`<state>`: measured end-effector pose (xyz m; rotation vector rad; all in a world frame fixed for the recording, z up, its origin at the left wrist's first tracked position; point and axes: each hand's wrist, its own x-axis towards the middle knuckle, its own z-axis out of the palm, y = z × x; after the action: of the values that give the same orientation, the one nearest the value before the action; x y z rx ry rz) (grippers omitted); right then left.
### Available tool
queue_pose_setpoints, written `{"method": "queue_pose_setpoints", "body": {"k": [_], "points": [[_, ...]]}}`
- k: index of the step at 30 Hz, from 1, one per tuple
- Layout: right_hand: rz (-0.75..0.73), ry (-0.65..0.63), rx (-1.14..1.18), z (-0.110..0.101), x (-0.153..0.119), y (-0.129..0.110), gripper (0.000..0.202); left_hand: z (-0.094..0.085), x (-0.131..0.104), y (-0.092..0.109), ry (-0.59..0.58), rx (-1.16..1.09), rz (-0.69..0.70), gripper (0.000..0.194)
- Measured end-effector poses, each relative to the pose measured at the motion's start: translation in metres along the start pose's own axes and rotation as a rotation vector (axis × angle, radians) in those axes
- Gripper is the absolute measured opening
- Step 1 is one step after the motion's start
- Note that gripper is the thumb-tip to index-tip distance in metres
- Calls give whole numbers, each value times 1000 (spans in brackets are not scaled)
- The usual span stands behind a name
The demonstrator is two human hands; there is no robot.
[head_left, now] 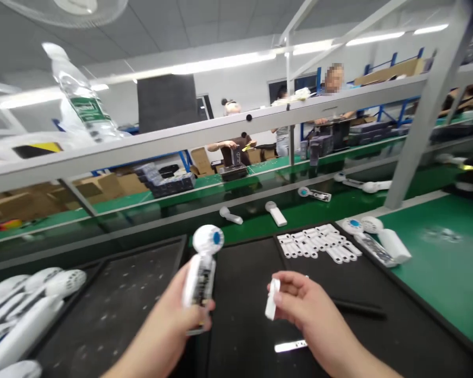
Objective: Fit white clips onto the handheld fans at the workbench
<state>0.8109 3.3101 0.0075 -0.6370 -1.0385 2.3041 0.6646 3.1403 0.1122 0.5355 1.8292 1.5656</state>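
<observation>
L hand (pixel 175 312) is grasping an open gadget (pixel 199 275) by its handle, thumb pressing across the low end; the gadget is standing nearly upright, its round head w/ blue centre pointing up & its inner parts showing along the handle; R hand (pixel 301 302) is pinching a small white piece (pixel 273 299) b/w thumb & fingers, holding it to the right of the gadget, well apart from it; both are hovering over a black surface (pixel 240 325).

Below the R hand a white strip (pixel 289 346) w/ dark spots is lying flat, partly hidden by the hand; a black stick (pixel 362 308) is lying just beyond the R wrist; farther back, a batch of small white parts (pixel 319 242) is lying in rough rows, w/ a few more gadgets (pixel 374 247) resting beside its right end; a heap of white gadgets (pixel 27 307) is sitting at far left.

Past the trays, several white units (pixel 276 214) are lying spaced out on a green belt (pixel 252 223); a clear bottle (pixel 86 113) w/ green label is leaning on the shelf (pixel 189 131) above; behind, a co-worker (pixel 238 152) is handling a dark box.
</observation>
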Motion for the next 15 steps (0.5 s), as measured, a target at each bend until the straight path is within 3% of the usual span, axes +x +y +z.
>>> {"method": "queue_pose_setpoints", "body": {"k": [3, 6, 11, 13, 15], "points": [[-50, -17, -14, 29, -7, 16, 52, 42, 7, -10, -51, 104, 54, 93], [-60, 25, -7, 42, -3, 18, 49, 63, 9, -24, -43, 183, 50, 96], [-50, -7, -84, 49, -2, 21, 44, 57, 13, -45, -19, 339, 182, 91], [-103, -47, -135, 49, -1, 23, 43, 54, 13, -47, -18, 297, 212, 85], [-233, -95, -336, 39, 2, 22, 42, 53, 12, -43, -25, 195, 167, 81]]}}
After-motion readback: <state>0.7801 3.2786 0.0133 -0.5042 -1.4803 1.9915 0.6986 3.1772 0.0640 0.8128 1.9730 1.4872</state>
